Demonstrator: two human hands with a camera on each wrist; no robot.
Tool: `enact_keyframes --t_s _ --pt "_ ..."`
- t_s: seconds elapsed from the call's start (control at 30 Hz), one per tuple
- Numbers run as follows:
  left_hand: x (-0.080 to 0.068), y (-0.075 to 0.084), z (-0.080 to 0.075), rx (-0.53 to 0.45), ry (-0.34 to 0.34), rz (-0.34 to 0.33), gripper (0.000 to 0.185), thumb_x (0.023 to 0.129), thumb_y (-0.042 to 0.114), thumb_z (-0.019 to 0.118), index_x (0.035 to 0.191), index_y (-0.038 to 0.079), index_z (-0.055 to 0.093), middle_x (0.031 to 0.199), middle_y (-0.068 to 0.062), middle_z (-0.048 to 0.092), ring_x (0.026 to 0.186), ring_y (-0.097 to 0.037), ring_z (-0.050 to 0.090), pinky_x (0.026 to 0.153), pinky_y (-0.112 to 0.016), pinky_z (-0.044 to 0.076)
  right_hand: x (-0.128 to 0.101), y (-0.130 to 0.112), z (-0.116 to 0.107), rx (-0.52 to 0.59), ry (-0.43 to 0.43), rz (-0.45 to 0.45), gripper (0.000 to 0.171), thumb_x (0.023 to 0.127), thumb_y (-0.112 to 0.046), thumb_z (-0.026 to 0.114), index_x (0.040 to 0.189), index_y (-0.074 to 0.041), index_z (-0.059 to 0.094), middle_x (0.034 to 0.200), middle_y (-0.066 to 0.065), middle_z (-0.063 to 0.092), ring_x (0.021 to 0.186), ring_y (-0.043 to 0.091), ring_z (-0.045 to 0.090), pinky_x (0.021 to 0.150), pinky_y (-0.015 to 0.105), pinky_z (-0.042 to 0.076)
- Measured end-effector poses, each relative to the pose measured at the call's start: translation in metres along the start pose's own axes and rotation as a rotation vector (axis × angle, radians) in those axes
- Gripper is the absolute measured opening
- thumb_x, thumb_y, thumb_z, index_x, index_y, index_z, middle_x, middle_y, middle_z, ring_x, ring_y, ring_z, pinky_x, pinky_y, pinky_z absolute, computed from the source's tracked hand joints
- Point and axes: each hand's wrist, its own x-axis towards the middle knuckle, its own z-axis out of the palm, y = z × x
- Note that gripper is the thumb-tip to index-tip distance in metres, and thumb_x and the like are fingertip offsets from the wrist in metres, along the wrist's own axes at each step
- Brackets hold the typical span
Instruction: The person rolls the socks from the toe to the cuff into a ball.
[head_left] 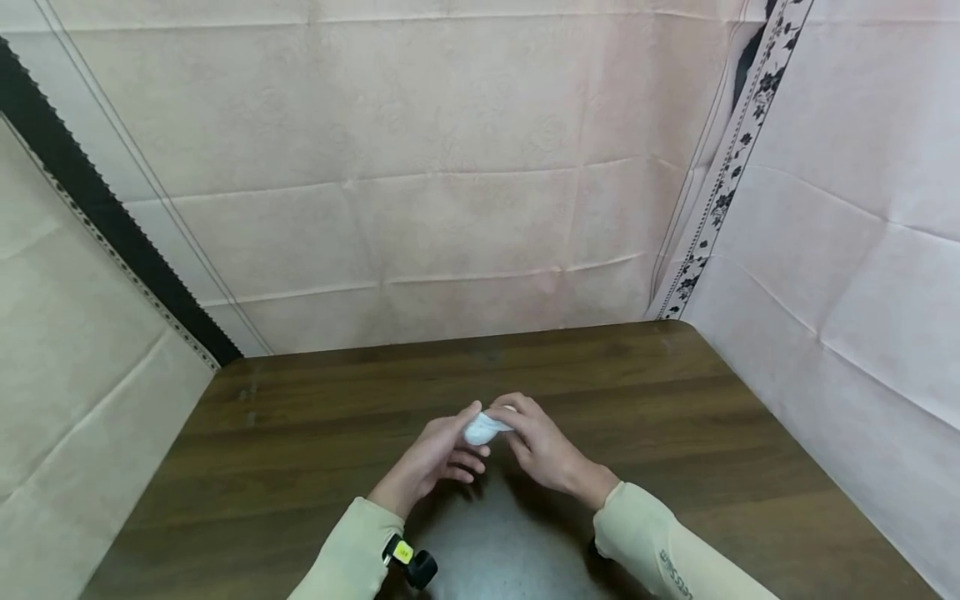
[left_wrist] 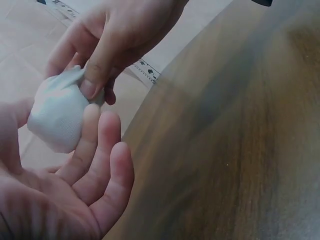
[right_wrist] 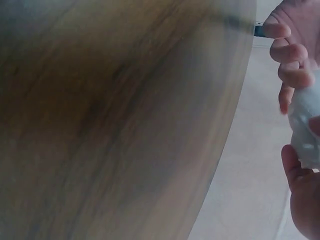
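A small white bundle of ribbed cloth (head_left: 482, 428) is held between both hands, over the middle of the table. My left hand (head_left: 435, 454) has its thumb and a finger on either side of the rounded end; its other fingers curve loosely below. From the right, my right hand (head_left: 546, 446) pinches the gathered end between thumb and fingers. In the left wrist view the cloth (left_wrist: 57, 115) is smooth and bulging toward the left palm, with folds by the right thumb. Only part of the cloth (right_wrist: 304, 112) shows at the right wrist view's edge.
The brown wood-grain table (head_left: 315, 417) spreads around the hands, with a glossy reflection near the front. Pale cloth hangings (head_left: 450, 167) stand behind it and at both sides. A dark device (head_left: 408, 560) with a yellow patch sits on the left wrist.
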Motion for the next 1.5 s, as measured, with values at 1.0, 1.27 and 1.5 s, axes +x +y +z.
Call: enact_keyframes --t_s 1.0,1.27,1.5 --pt "0.009 -0.005 -0.003 -0.109 0.006 0.149 0.031 0.096 0.011 0.061 0.124 0.000 0.054 0.109 -0.017 0.054 0.079 -0.025 0.061 0.068 -0.034 0.057 0.003 0.003 0.001 0.689 0.089 0.566 0.014 0.102 -0.011 0.059 0.100 0.001 0.066 0.089 0.015 0.066 0.077 0.025 0.068 0.073 0.039 0.059" --pt "0.009 -0.005 -0.004 0.003 0.106 0.264 0.025 0.091 0.003 0.068 0.115 -0.003 0.063 0.098 -0.011 0.059 0.079 -0.021 0.058 0.064 -0.033 0.053 0.003 0.002 -0.007 1.138 -0.001 0.688 0.022 0.103 -0.022 0.056 0.107 0.000 0.058 0.095 0.014 0.065 0.086 0.022 0.067 0.085 0.040 0.056" --pt "0.008 0.001 0.000 0.093 0.155 0.337 0.024 0.087 0.000 0.073 0.110 -0.001 0.067 0.096 -0.010 0.061 0.078 -0.021 0.056 0.060 -0.033 0.050 0.008 0.001 -0.009 1.174 0.004 0.750 0.019 0.100 -0.024 0.064 0.103 -0.007 0.057 0.091 0.003 0.062 0.080 0.016 0.056 0.072 0.028 0.048"
